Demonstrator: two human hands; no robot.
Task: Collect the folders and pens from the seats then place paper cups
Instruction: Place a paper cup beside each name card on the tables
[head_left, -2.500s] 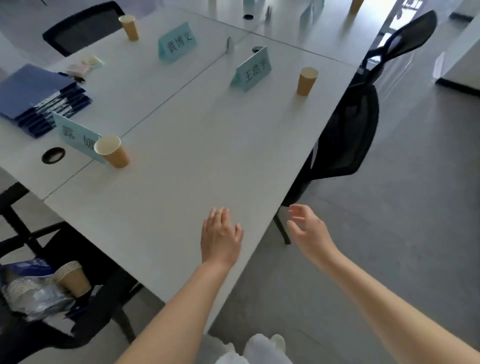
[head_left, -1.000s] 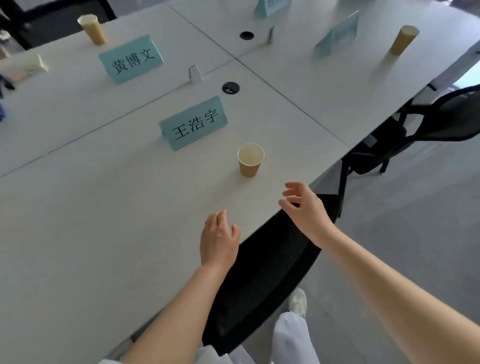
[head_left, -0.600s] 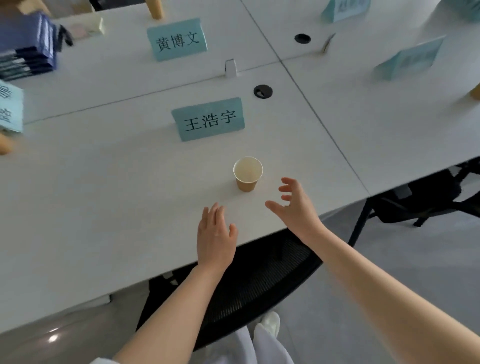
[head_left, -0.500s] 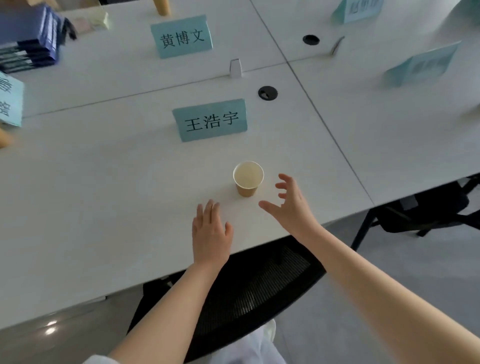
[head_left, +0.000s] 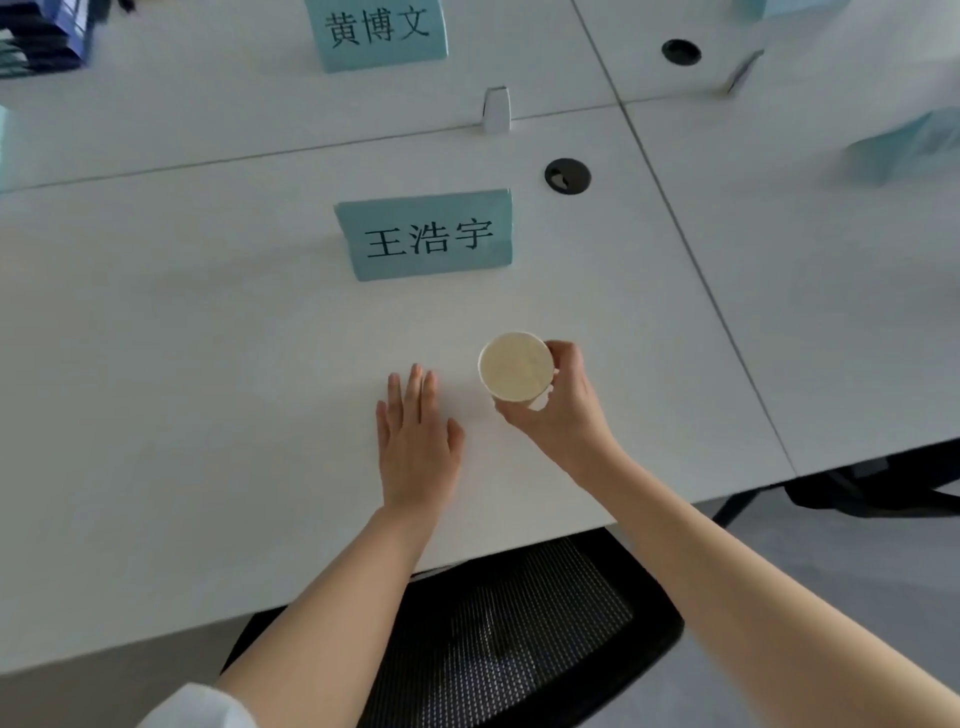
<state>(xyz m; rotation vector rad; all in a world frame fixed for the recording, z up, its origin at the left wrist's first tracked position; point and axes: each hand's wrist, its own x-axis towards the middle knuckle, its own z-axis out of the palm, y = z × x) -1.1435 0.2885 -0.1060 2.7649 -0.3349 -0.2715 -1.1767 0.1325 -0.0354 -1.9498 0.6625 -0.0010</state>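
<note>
The fingers (head_left: 415, 387) of the left hand (head_left: 418, 441) lie straight and together, flat on the white table (head_left: 208, 415), holding nothing, below and a little left of the name card (head_left: 426, 236) reading 王浩宇. Just right of them, the right hand (head_left: 558, 405) has its fingers curled round the paper cup (head_left: 514, 369), thumb on the near side and the rest wrapping the far wall. The cup stands upright, its axis vertical, mouth facing up, directly below the card's right end and well short of the table's front edge. I cannot tell whether its base is on the surface or just off it. Only the right hand is on it; the left hand is close beside but apart. The cup looks empty, pale cream inside with a thin rolled rim, light and easy to crush. Below the table edge sits a black mesh chair (head_left: 519, 634).
</note>
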